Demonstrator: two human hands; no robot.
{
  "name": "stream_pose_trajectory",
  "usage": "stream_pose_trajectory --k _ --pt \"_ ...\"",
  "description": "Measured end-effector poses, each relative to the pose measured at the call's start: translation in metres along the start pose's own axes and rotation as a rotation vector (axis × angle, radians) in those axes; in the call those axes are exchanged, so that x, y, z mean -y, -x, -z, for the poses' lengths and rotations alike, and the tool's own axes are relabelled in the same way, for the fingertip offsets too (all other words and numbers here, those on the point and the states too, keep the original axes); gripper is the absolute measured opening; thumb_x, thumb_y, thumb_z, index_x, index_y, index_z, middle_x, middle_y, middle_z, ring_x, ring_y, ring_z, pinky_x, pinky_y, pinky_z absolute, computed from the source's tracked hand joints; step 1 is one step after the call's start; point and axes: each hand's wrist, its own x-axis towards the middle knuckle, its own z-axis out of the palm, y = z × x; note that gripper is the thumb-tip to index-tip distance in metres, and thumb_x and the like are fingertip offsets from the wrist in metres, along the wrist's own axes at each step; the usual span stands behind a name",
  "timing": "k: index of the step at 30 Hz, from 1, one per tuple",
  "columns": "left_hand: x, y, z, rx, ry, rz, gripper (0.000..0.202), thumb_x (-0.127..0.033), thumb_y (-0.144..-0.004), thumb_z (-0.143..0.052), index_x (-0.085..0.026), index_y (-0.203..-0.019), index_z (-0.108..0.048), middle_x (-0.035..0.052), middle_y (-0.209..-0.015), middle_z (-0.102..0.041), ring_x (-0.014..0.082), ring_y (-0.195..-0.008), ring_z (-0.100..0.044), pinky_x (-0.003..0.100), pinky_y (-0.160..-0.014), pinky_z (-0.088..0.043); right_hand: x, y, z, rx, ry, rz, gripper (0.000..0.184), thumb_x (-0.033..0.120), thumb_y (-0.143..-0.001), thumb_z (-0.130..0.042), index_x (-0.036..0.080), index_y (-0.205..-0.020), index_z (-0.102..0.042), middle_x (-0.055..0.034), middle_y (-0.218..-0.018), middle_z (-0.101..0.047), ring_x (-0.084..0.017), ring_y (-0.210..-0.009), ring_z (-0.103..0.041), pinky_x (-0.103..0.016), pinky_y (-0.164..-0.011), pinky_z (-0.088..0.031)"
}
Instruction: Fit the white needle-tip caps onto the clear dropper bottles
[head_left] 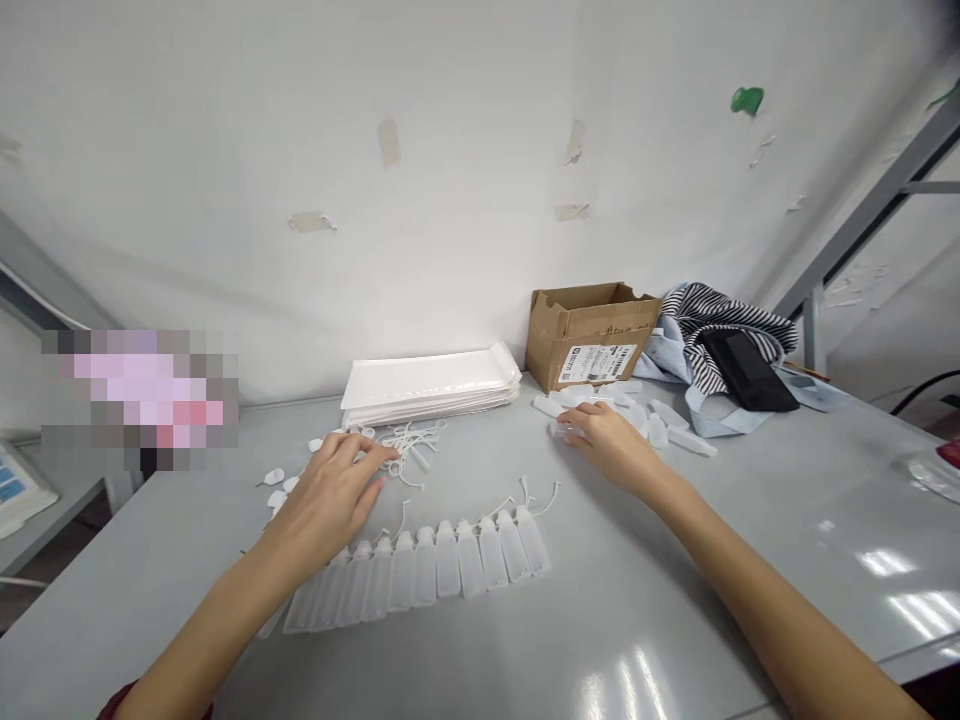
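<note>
Translucent tube (558, 430) lies roughly crosswise at the fingertips of the right hand (611, 442), left hand (337, 488) at the straps (406, 438) (pinching or just touching: can't tell, either hand).

Bottles (448, 565) lie before envelopes (431, 381), which lie left of a box (592, 345) apparently touching cloth (716, 308).

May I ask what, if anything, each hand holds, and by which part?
The right hand touches a clear plastic piece on its right side; a firm grip cannot be told. The left hand is at the white looped strips, any hold unclear.
</note>
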Motion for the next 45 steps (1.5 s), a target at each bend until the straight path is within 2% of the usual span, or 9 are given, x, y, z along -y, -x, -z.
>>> stream_pose_trajectory --k 10,16,20,24,33,37,39,43,45 --pt "-0.003 -0.006 0.001 0.0 -0.029 -0.083 0.025 -0.017 -0.089 -0.04 -0.018 -0.095 -0.064 0.0115 -0.098 -0.054 0.0294 -0.093 -0.045 0.042 -0.074 -0.042 0.027 0.016 -0.003 -0.106 -0.405 0.017 0.027 0.028 -0.094 -0.039 0.018 -0.118 -0.048 -0.012 -0.108 -0.063 -0.025 -0.097 -0.057 -0.039 -0.079 -0.047" --pt "-0.003 -0.01 0.001 -0.006 0.064 -0.035 0.027 -0.02 -0.089 -0.042 -0.019 -0.077 -0.066 0.0118 -0.09 -0.055 0.0293 -0.088 -0.045 0.043 -0.07 -0.042 0.051 0.028 0.0 -0.024 -0.79 0.068 0.034 0.037 -0.093 -0.043 0.025 -0.124 -0.044 -0.0049 -0.1 -0.066 -0.019 -0.087 -0.06 -0.032 -0.073 -0.048" --pt "-0.016 -0.008 0.009 -0.053 0.225 0.028 0.023 -0.023 -0.087 -0.047 -0.022 -0.073 -0.067 0.008 -0.091 -0.057 0.0273 -0.091 -0.048 0.042 -0.074 -0.045 0.063 0.033 -0.002 0.103 -1.136 0.009 0.02 0.038 -0.085 -0.061 0.023 -0.098 -0.059 -0.0043 -0.103 -0.064 -0.015 -0.078 -0.058 -0.03 -0.069 -0.045" --pt "-0.038 -0.005 0.017 -0.129 0.439 0.17 0.017 -0.028 -0.087 -0.053 -0.027 -0.082 -0.069 0.0042 -0.104 -0.058 0.0198 -0.085 -0.057 0.029 -0.063 -0.051 0.072 0.036 -0.004 0.218 -1.366 -0.029 0.021 0.033 -0.076 -0.072 0.019 -0.074 -0.057 -0.003 -0.098 -0.062 -0.013 -0.074 -0.056 -0.028 -0.068 -0.044" --pt "-0.038 -0.008 0.016 -0.374 0.713 0.44 0.016 -0.039 -0.075 -0.07 -0.023 -0.076 -0.072 0.0027 -0.086 -0.072 0.0208 -0.083 -0.067 0.03 -0.07 -0.057 0.081 0.043 -0.006 0.28 -1.424 -0.064 0.023 0.03 -0.072 -0.075 0.018 -0.07 -0.055 -0.0021 -0.092 -0.06 -0.013 -0.075 -0.056 -0.028 -0.069 -0.042" --pt "-0.036 -0.006 0.026 -0.503 0.693 0.556 0.019 -0.041 -0.075 -0.071 -0.025 -0.085 -0.073 0.0012 -0.097 -0.074 0.0205 -0.087 -0.068 0.029 -0.073 -0.056 0.082 0.043 -0.003 0.242 -1.458 -0.082 0.026 0.031 -0.073 -0.075 0.019 -0.07 -0.053 -0.0015 -0.09 -0.06 -0.013 -0.074 -0.055 -0.028 -0.068 -0.042" --pt "-0.033 -0.007 0.029 -0.464 0.657 0.603 0.021 -0.042 -0.075 -0.07 -0.025 -0.087 -0.074 0.0014 -0.099 -0.074 0.0214 -0.088 -0.068 0.028 -0.071 -0.056 0.081 0.043 -0.001 0.216 -1.462 -0.084 0.026 0.032 -0.074 -0.075 0.019 -0.07 -0.053 -0.0012 -0.089 -0.059 -0.012 -0.073 -0.054 -0.027 -0.068 -0.042" --pt "-0.025 -0.008 0.029 -0.221 0.63 0.614 0.019 -0.041 -0.066 -0.075 -0.023 -0.072 -0.077 0.0035 -0.074 -0.076 0.023 -0.064 -0.069 0.026 -0.046 -0.052 0.08 0.043 -0.002 0.209 -1.449 -0.095 0.027 0.032 -0.074 -0.075 0.019 -0.071 -0.052 -0.0009 -0.089 -0.058 -0.012 -0.074 -0.054 -0.026 -0.068 -0.042" --pt "-0.023 -0.008 0.028 -0.247 0.628 0.59 0.019 -0.042 -0.069 -0.073 -0.025 -0.076 -0.077 0.0037 -0.084 -0.077 0.0247 -0.074 -0.07 0.027 -0.05 -0.054 0.08 0.043 -0.003 0.212 -1.441 -0.094 0.028 0.033 -0.074 -0.075 0.019 -0.07 -0.051 -0.0009 -0.09 -0.058 -0.012 -0.074 -0.054 -0.026 -0.068 -0.042"
